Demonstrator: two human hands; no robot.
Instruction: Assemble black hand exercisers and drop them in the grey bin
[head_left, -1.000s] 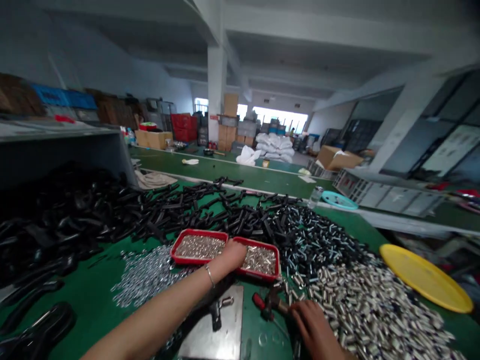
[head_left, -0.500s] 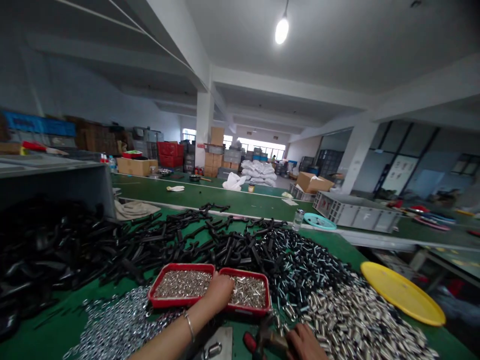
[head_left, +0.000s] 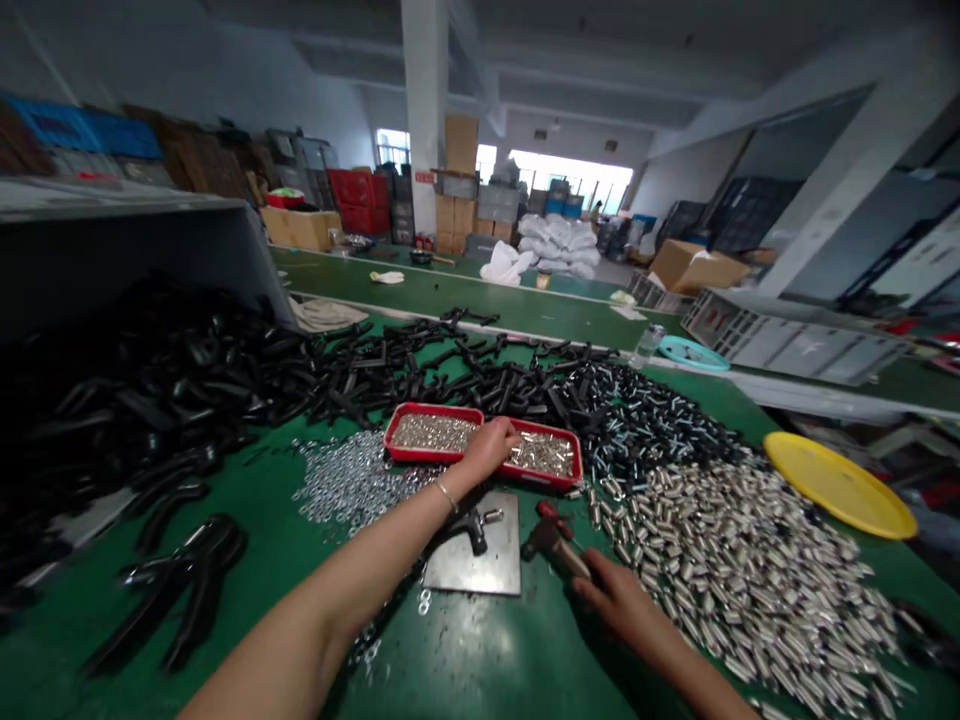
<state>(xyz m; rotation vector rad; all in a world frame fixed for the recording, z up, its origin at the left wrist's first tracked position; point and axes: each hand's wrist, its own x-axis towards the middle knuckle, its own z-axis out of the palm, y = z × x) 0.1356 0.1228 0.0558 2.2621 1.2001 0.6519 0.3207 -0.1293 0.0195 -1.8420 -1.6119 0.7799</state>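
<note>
My left hand (head_left: 489, 445) reaches over the inner edges of two red trays, its fingers pinched together at the right tray (head_left: 576, 470), which holds small metal pins (head_left: 544, 452). Whatever is between those fingertips is hidden or too small to name. The left tray (head_left: 390, 445) is filled with finer metal pieces. Below my left wrist, a black handle-like part with a metal end (head_left: 474, 530) lies on a square metal plate (head_left: 491, 572). To the right of the plate, my right hand (head_left: 611, 590) grips the wooden handle of a hammer (head_left: 559, 552), its head towards the plate.
Metal rings (head_left: 345, 480) are spread left of the trays. Metal sleeves (head_left: 720, 550) and dark-headed bolts (head_left: 637, 425) are heaped at right, beside a yellow lid (head_left: 840, 485). Black parts (head_left: 202, 370) pile up at left. Behind the table, a grey crate (head_left: 802, 340) stands on the belt.
My view has tilted down, so the plate, the black part and more of both arms show. My left hand stays at the trays and my right hand stays by the hammer.
</note>
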